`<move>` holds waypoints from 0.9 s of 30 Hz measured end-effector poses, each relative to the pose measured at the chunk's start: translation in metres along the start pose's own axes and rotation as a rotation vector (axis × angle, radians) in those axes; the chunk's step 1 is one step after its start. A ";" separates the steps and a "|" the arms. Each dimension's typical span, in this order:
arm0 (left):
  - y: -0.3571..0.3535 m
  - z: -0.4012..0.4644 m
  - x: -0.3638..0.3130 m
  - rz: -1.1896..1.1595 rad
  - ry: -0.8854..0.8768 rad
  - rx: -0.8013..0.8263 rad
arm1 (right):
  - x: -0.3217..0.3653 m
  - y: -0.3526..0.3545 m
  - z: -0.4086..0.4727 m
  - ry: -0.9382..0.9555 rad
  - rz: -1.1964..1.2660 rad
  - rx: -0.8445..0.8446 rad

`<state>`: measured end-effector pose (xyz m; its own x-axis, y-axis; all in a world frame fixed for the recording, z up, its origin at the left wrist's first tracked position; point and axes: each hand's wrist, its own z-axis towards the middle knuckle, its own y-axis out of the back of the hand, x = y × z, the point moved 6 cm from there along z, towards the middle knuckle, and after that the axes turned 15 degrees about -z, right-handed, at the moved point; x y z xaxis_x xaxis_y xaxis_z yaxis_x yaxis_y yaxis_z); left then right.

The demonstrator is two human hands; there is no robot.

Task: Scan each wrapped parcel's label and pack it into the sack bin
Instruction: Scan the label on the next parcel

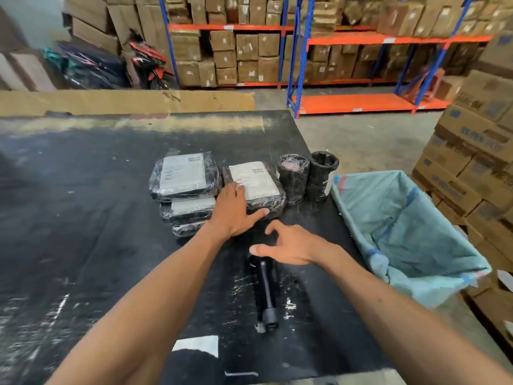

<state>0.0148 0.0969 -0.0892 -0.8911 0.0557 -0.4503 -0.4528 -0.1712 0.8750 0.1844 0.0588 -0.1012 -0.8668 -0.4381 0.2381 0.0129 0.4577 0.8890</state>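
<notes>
No wording can be made out anywhere in this view. The white paper label on the black film-wrapped flat parcel at the left of the worktop carries dark printed lines, too blurred to read. The white label on the neighbouring black wrapped parcel shows the same kind of smeared print near its top right corner. The brown cardboard cartons stacked at the right bear blue printed lettering, also illegible. Small white stickers on the shelved brown boxes are unreadable.
</notes>
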 end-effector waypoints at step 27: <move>-0.001 0.009 -0.012 -0.265 0.434 0.280 | -0.073 0.068 -0.032 -0.220 0.736 -0.196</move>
<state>0.0254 0.1053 -0.0829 -0.6800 -0.3574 -0.6402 -0.7016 0.0636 0.7097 0.2648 0.0970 -0.0456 -0.6800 0.0964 0.7269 0.6908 0.4166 0.5910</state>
